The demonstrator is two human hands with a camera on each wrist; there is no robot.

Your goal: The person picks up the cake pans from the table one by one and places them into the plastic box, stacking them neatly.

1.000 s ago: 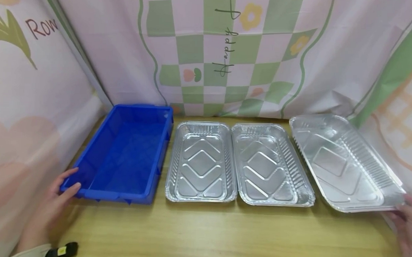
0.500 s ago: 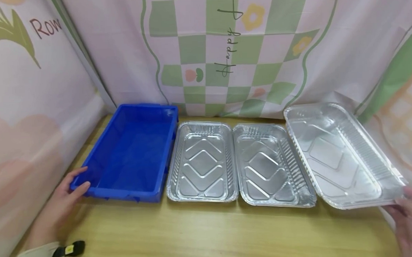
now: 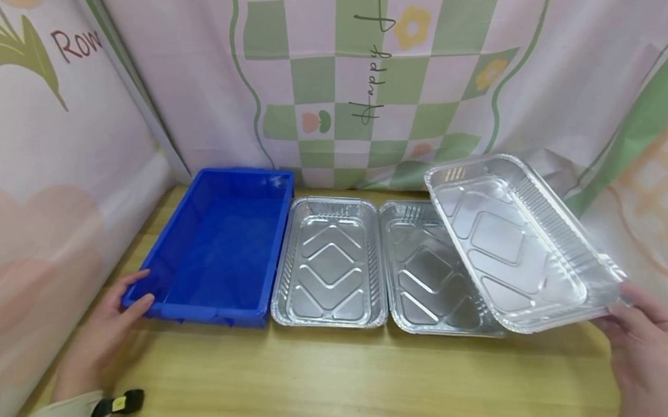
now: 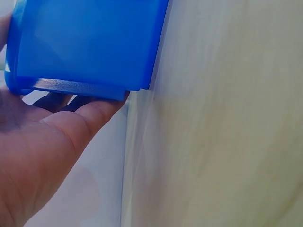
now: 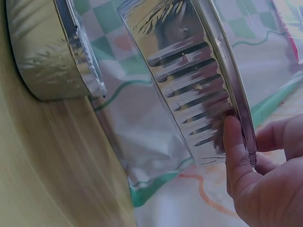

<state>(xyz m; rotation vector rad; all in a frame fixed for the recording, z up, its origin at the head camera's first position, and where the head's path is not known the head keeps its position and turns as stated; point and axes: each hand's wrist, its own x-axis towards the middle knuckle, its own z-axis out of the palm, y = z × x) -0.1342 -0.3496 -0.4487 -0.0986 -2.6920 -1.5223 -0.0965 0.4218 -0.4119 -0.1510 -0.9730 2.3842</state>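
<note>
A blue plastic bin [image 3: 219,249] stands on the left of the table, its near left corner gripped by my left hand [image 3: 109,330]. In the left wrist view, fingers [image 4: 102,111] curl round the bin's wall. At the right, my right hand [image 3: 645,339] pinches the near right corner of a foil tray [image 3: 501,239]. That tray is raised and tilted, overlapping the middle foil tray [image 3: 424,273] in the head view. The right wrist view shows the thumb [image 5: 234,142] on the outer ribbed wall, with fingers over the rim. Another foil tray [image 3: 329,264] lies beside the bin.
A wooden table [image 3: 340,380] bears the bin and the two resting trays. Patterned cloth [image 3: 363,97] hangs behind, with more cloth [image 3: 36,213] close along the left side and on the right.
The right-hand foil tray has risen and moved left, now partly over the middle tray. The blue bin, with my left hand on it, has shifted slightly right against the foil trays.
</note>
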